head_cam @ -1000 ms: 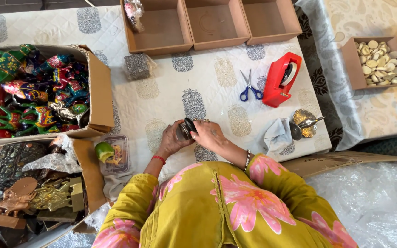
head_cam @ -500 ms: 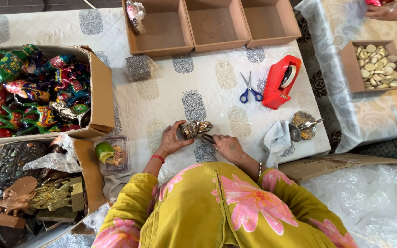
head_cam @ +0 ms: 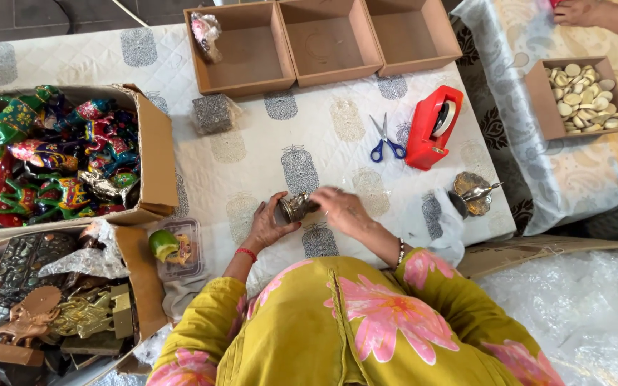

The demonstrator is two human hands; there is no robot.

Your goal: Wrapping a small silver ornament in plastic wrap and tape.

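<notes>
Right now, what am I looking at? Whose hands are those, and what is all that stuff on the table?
There is no machine here. The picture comes from a camera worn on a person's head, looking straight down, so you see their yellow flowered sleeves and both hands. The left hand and the right hand hold a small metal ornament between them, over a table with a white patterned cloth. On the cloth lie blue scissors, a red tape dispenser and three open brown boxes. At the left, a carton is full of bright painted animal figures. The hand at the top right belongs to someone else.
</notes>
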